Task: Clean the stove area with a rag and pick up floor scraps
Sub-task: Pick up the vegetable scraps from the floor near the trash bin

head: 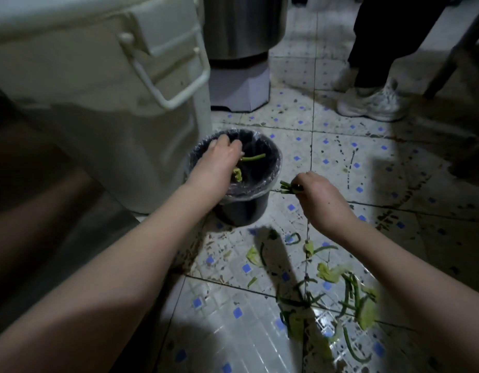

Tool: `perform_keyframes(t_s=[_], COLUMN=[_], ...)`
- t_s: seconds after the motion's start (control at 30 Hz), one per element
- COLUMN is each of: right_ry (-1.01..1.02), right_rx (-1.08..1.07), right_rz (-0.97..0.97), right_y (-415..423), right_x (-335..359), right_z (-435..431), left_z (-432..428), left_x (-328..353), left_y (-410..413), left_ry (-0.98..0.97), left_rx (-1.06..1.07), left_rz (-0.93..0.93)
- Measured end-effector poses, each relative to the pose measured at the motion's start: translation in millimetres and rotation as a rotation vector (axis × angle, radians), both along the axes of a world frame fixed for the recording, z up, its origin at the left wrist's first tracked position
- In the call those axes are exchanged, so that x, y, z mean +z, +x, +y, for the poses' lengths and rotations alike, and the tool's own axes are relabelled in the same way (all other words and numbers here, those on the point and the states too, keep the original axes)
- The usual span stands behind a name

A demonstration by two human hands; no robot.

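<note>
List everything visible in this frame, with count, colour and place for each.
Bin: one, black with clear liner, floor centre.
Floor scraps: many, green stems and leaves, lower right on the tiles.
Insulated container: one, white, with handle, upper left.
Steel drum: one, silver, top centre on a grey base.
Sneakers: two, white, upper right, another person's.
Floor: white tiles with blue squares, stained.
Left hand: over the bin, green stem and leaf at its fingertips; held or dropping, unclear.
Right hand: right of the bin, pinching a green stem bundle.

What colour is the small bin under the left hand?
Black bin, clear plastic liner; head view.
</note>
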State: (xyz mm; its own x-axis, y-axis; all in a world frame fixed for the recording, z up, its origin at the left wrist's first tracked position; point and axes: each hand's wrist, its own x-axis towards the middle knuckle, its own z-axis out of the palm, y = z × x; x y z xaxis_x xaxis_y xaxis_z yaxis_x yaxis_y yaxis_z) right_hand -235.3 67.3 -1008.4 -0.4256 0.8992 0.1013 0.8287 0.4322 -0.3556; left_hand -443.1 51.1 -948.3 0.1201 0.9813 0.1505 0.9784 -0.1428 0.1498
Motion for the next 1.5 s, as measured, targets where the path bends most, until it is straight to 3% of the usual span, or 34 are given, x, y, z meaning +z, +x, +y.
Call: perform_keyframes(t_s=[0.13,0.4,0.77,1.17,1.33,1.5], right_ry=[0.021,0.065,0.028,0.105,0.078,0.000], right_rx=[0.009,0.063,0.151,0.088,0.058,-0.006], right_rz=[0.012,0.042,-0.027,-0.158,-0.201,-0.215], right_y=[-9.3,-33.5,-89.6,-35.9,-8.2,17.3], right_x=[11.4,16.1,12.5,-1.1,-17.3,-46.6], right_z=[18.4,45.4,65.6,32.3,11.3,-11.7], left_z=[22.1,22.1,-12.9,-27.2,-36.4,-46.1], left_x=[2.9,-29.2,-39.5,-45.7,-57.4,-87.2], left_y=[-6.5,-21.6,-30.3,2.5,22.9,39.8], left_ry=[0.011,-0.178,-0.118,-0.072,0.025,-0.034], left_rx=[0.046,0.121,0.297,0.185,0.091,-0.024], left_rz=[0.030,0.104,-0.075,0.108,0.133,0.133])
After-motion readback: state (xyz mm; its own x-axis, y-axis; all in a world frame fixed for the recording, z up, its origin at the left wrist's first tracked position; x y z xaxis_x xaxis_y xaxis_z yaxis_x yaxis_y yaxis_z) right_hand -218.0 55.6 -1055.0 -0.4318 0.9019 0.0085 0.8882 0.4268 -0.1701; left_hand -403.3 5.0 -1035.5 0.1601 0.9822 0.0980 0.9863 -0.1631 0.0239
